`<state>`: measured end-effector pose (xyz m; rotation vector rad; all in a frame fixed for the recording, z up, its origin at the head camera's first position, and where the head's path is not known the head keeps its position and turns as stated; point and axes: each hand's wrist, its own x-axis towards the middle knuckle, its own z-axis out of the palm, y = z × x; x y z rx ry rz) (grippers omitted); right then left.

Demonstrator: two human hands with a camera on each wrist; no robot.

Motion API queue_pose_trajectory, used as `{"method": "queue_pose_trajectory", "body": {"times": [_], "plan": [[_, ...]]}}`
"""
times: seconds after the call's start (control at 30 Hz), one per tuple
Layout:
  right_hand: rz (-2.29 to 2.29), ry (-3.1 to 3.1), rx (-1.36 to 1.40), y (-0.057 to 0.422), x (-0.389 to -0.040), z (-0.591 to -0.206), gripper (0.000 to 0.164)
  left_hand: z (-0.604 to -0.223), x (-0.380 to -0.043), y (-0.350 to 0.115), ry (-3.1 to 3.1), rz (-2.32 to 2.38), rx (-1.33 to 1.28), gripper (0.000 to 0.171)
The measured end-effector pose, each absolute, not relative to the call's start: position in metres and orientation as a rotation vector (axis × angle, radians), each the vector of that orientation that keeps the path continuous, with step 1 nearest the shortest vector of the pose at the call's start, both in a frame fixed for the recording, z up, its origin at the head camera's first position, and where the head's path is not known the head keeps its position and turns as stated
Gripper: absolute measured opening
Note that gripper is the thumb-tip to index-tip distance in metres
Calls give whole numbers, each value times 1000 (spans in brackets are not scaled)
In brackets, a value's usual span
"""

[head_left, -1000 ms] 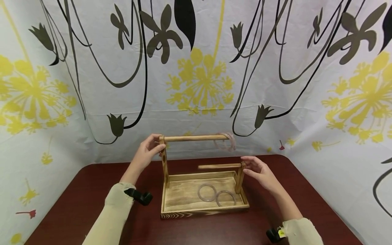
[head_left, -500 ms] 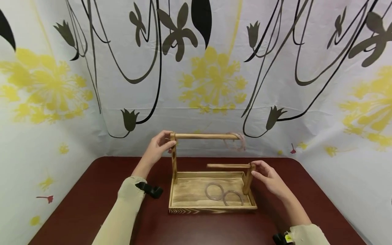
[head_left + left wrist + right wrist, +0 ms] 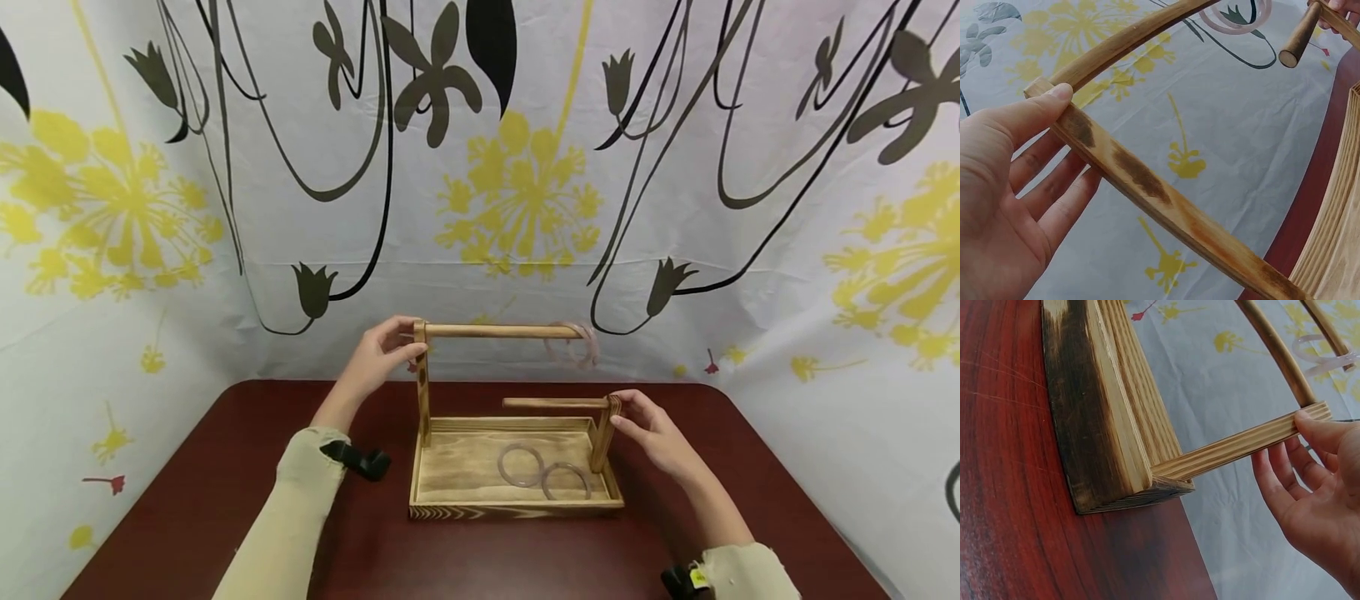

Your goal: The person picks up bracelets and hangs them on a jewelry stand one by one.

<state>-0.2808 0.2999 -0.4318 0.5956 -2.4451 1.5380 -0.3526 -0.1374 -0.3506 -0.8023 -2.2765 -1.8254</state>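
Observation:
A wooden bracelet stand (image 3: 480, 510) sits on the table, its shallow tray between a tall left post (image 3: 1141, 175) and a shorter right post (image 3: 1229, 439). My left hand (image 3: 372, 354) pinches the top of the tall post, thumb on the near face, fingers behind. At the other end my right hand (image 3: 651, 429) holds the top of the short post between thumb and fingers. Translucent pinkish bangles (image 3: 592, 346) hang at the free end of the upper rod (image 3: 495, 332). Two more bangles, a left one (image 3: 501, 477) and a right one (image 3: 546, 487), lie in the tray.
The lower rod (image 3: 551, 403) points left from the short post, over the tray. Dark red tabletop (image 3: 480, 562) surrounds the stand. Behind the table hangs a white cloth (image 3: 480, 292) printed with flowers. A black wrist camera (image 3: 356, 461) sits on the left sleeve.
The head view has shifted and levelled, so stand and hands appear farther right than one second ago. Both hands keep their grip on the posts, and the bangles stay where they were.

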Motion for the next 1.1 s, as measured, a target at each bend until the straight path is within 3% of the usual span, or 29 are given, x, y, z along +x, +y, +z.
{"method": "queue_pose_trajectory", "body": {"times": [0.77, 1.1], "plan": [[1512, -2467, 575, 299, -278, -428, 31, -323, -337, -149, -1909, -1824, -846, 35], [1518, -2446, 615, 299, -278, -428, 30, -308, -321, -145, -1895, -1837, -939, 41]]}}
